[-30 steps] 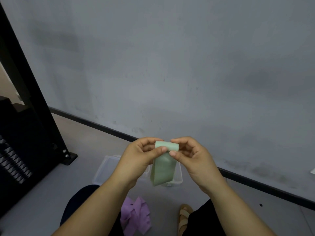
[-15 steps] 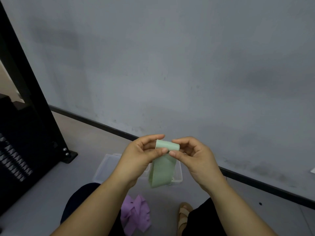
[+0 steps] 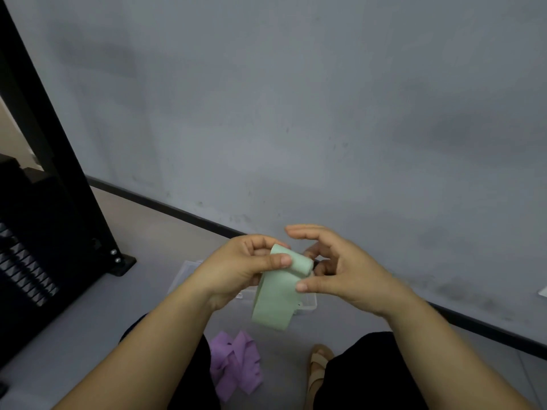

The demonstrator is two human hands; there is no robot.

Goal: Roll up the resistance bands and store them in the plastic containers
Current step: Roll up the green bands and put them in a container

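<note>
Count on inspection. Hands: two, one left hand (image 3: 236,270) and one right hand (image 3: 343,273). Green band (image 3: 275,303): one. Purple heap (image 3: 233,362) of band material: one; the number of bands in it cannot be told. Clear plastic containers (image 3: 185,273): apparently two, largely hidden behind the hands, count uncertain. Sandal (image 3: 318,368): one. Black stand (image 3: 59,202): one, with two bolts (image 3: 114,252) at its foot

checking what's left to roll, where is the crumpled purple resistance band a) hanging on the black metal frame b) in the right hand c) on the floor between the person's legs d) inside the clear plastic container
c: the crumpled purple resistance band lies loose on the grey floor between the person's legs, outside the clear plastic container; the left hand grips a pale green resistance band instead.
</note>
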